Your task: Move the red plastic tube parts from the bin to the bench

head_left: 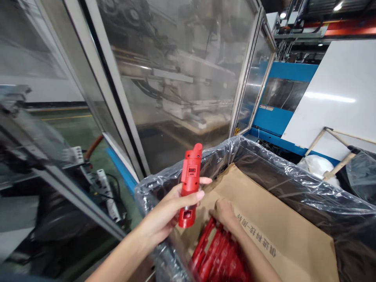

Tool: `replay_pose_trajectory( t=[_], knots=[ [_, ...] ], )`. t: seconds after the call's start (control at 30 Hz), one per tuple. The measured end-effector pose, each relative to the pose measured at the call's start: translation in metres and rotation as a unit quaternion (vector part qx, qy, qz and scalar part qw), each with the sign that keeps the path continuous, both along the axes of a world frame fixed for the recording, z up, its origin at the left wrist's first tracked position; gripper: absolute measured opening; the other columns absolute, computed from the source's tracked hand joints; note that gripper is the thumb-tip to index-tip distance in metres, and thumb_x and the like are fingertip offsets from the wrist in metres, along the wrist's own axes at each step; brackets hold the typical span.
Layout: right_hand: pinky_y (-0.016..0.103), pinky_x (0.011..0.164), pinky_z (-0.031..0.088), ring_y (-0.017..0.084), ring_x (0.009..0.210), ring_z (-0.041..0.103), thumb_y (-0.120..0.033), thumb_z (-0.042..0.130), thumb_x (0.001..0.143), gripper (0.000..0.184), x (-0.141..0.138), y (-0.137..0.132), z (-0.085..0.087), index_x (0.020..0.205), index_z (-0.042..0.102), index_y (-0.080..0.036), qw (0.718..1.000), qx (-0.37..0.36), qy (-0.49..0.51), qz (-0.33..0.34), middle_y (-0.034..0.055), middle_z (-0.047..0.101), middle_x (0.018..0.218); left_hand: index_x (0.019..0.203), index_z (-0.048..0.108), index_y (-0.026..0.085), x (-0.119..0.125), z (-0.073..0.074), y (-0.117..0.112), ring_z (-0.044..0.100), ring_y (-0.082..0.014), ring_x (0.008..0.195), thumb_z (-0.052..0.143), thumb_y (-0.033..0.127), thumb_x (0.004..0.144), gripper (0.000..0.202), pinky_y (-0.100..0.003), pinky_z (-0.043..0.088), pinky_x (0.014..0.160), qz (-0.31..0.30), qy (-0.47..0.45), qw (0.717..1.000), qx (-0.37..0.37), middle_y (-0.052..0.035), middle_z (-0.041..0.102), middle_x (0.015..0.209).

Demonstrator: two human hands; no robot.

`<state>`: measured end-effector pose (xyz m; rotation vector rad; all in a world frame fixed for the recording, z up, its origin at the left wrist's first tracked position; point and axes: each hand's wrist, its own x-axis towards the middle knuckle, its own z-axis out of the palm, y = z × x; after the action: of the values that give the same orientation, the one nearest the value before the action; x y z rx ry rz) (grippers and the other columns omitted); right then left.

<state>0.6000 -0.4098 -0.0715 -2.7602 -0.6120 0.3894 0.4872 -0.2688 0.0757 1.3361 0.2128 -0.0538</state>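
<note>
The left hand [169,211] pinches one upright red plastic part [190,184], while the right hand [225,214], fingers hidden, reaches among several stacked red parts [219,258] too overlapped to count.

A red plastic part [190,184] is held upright in the left hand [167,211], gripped at its middle between thumb and fingers, above the near left corner of a carton lined with a clear plastic bag [293,180]. The right hand [225,214] is lowered into the carton and rests on a row of red parts [219,256] packed beside a brown cardboard sheet [276,219]. A glazed machine enclosure [176,78] is seen beyond.
</note>
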Motion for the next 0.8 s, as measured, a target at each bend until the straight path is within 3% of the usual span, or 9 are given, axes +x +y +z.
replay_pose_trajectory(
  t=[0.1, 0.2, 0.37, 0.57, 0.67, 0.8],
  knots=[
    [0.032, 0.075, 0.054, 0.014, 0.074, 0.065, -0.030, 0.063, 0.090, 0.018, 0.001, -0.019, 0.029, 0.082, 0.066, -0.015, 0.991, 0.130, 0.011, 0.040, -0.0008, 0.067, 0.077, 0.106, 0.072, 0.025, 0.000, 0.000, 0.002, 0.045, -0.0122, 0.065, 0.087, 0.054, 0.053, 0.063, -0.025, 0.031, 0.061, 0.013, 0.009, 1.000, 0.004, 0.0057, 0.054, 0.068],
    [0.027, 0.070, 0.050, 0.013, 0.070, 0.063, -0.025, 0.058, 0.091, 0.016, 0.002, -0.041, 0.064, 0.084, 0.068, -0.016, 0.959, 0.275, -0.010, 0.063, -0.0007, 0.069, 0.074, 0.097, 0.075, 0.025, 0.001, 0.001, 0.002, 0.048, -0.0122, 0.067, 0.088, 0.052, 0.052, 0.055, -0.024, 0.035, 0.065, 0.019, 0.012, 1.000, 0.011, 0.0061, 0.056, 0.066],
    [0.025, 0.067, 0.048, 0.015, 0.073, 0.063, -0.039, 0.057, 0.087, 0.025, -0.003, -0.072, 0.118, 0.086, 0.070, -0.018, 0.891, 0.448, -0.060, 0.031, 0.0033, 0.071, 0.082, 0.103, 0.074, 0.024, 0.003, 0.001, 0.001, 0.063, -0.0206, 0.085, 0.091, 0.043, 0.047, 0.061, -0.031, 0.045, 0.082, -0.032, 0.017, 0.999, 0.009, 0.0004, 0.074, 0.089],
    [0.024, 0.062, 0.049, 0.013, 0.063, 0.060, -0.041, 0.066, 0.081, 0.023, -0.026, -0.088, 0.169, 0.081, 0.071, -0.019, 0.846, 0.527, -0.083, 0.017, 0.0004, 0.070, 0.072, 0.105, 0.073, 0.017, 0.002, 0.004, 0.000, 0.060, -0.0320, 0.112, 0.089, 0.041, 0.053, 0.059, -0.042, 0.040, 0.100, -0.069, 0.021, 0.996, 0.045, -0.0103, 0.072, 0.115],
    [0.024, 0.063, 0.049, 0.013, 0.065, 0.062, -0.039, 0.068, 0.079, 0.019, -0.036, -0.091, 0.183, 0.081, 0.072, -0.020, 0.836, 0.540, -0.092, 0.018, 0.0003, 0.071, 0.073, 0.107, 0.071, 0.014, 0.000, 0.008, -0.001, 0.062, -0.0340, 0.107, 0.088, 0.041, 0.054, 0.063, -0.045, 0.043, 0.097, -0.136, 0.019, 0.990, 0.031, -0.0136, 0.073, 0.110],
    [0.024, 0.062, 0.049, 0.014, 0.065, 0.064, -0.037, 0.070, 0.078, 0.016, -0.043, -0.087, 0.188, 0.080, 0.073, -0.021, 0.830, 0.549, -0.096, 0.024, 0.0002, 0.072, 0.073, 0.098, 0.069, 0.017, -0.003, 0.008, -0.004, 0.065, -0.0235, 0.088, 0.088, 0.035, 0.053, 0.052, -0.033, 0.049, 0.081, -0.209, 0.000, 0.978, -0.004, -0.0063, 0.074, 0.096]
  ],
)
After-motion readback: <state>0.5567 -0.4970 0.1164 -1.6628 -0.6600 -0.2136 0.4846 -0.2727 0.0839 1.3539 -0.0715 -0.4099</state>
